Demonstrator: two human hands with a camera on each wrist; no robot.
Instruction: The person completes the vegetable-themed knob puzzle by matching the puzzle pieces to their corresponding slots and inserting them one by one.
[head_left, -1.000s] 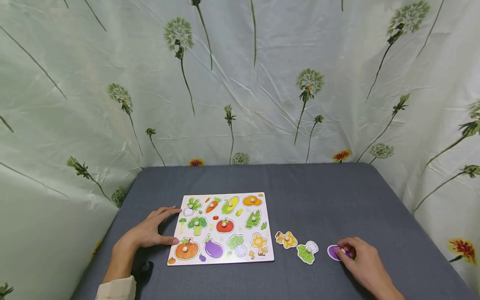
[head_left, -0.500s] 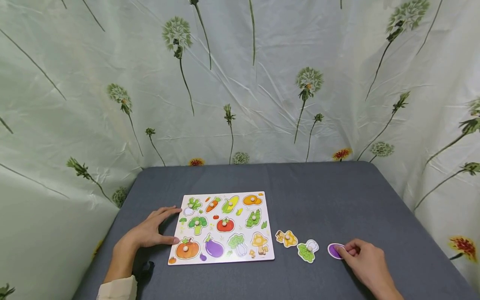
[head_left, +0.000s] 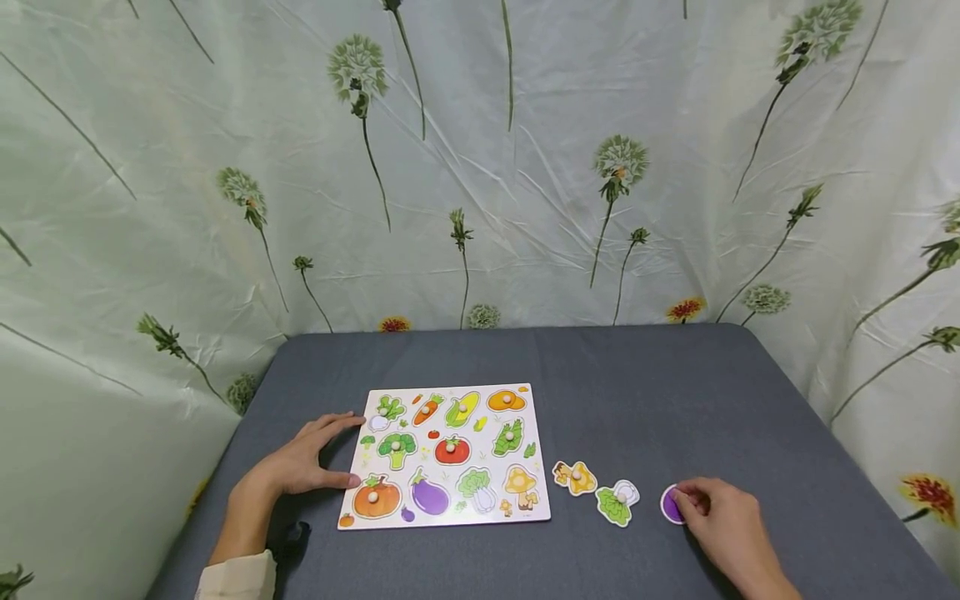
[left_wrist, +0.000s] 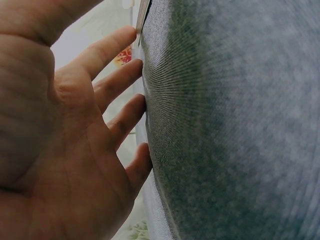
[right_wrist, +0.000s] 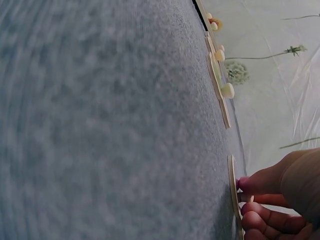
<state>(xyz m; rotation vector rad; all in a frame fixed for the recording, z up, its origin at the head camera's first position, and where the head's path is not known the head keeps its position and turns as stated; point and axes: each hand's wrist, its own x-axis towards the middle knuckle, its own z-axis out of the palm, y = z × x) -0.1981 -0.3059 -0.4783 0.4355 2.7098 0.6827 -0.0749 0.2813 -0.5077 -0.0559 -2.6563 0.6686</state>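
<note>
In the head view a white vegetable puzzle board (head_left: 480, 433) lies on the table. My left hand (head_left: 300, 460) is spread at its left side, with the thumb and a fingertip touching the edge. The left wrist view shows its fingers (left_wrist: 120, 125) stretched out. Right of the board, my right hand (head_left: 723, 525) pinches the purple eggplant puzzle piece (head_left: 672, 505), partly covered by the fingers. In the right wrist view its thin edge (right_wrist: 232, 175) stands close to the cloth, with thumb and fingers about the knob. The eggplant space (head_left: 430, 497) on the board has no knob.
A mushroom piece (head_left: 575, 477) and a cabbage piece (head_left: 617, 502) lie between the board and my right hand, knobs up. Grey cloth covers the table (head_left: 600, 375). A flower-printed curtain (head_left: 525, 208) hangs behind it and at both sides.
The eggplant piece has turned in my right hand's fingers, so that less of it shows past the thumb. My left hand and the board stay put.
</note>
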